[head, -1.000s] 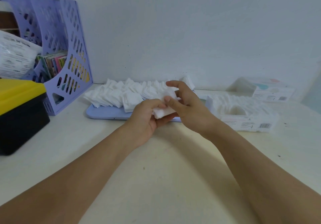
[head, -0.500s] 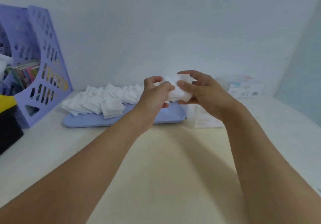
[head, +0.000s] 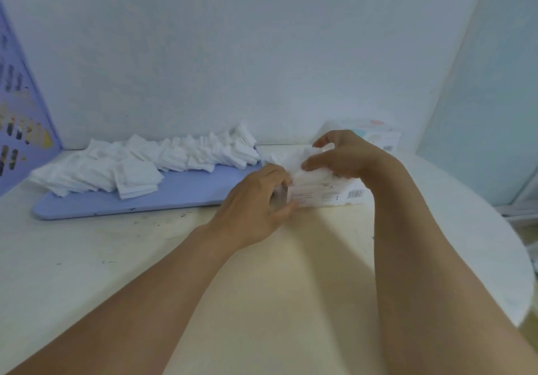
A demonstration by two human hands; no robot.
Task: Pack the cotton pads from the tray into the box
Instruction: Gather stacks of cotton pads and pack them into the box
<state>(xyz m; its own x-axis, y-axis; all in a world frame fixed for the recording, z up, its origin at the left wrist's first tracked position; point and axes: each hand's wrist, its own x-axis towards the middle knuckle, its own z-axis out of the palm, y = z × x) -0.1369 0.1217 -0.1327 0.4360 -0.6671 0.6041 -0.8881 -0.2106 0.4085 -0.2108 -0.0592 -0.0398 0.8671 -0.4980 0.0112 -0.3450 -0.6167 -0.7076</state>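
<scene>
— What is shown across the frame?
— A pale counter (head: 87, 258) set against a white wall (head: 262, 40) is shown, with a lilac tray (head: 180, 194) laid along its back edge. A lilac perforated file rack (head: 20, 118) is cut off at the left border.

— Where are the cotton pads seen?
— White square cotton pads (head: 139, 165) are heaped along the far side of the tray, from its left end to its right corner, some overhanging the left rim. The near strip of the tray is left bare.

— And the box?
— A white box (head: 326, 195), marked with a barcode on its front, is stood on the counter just beside the tray's right end. A second, pale printed carton (head: 375, 136) is placed behind it by the wall.

— How are the hands held?
— The left hand (head: 256, 200) is curled against the left end of the box, fingers and thumb closed around that corner. The right hand (head: 346, 156) is arched above the box top, thumb and fingers pinched on a small wad of pads (head: 305, 165) pressed down at the opening. Whether the wad is fully inside cannot be told; the area is blurred.
</scene>
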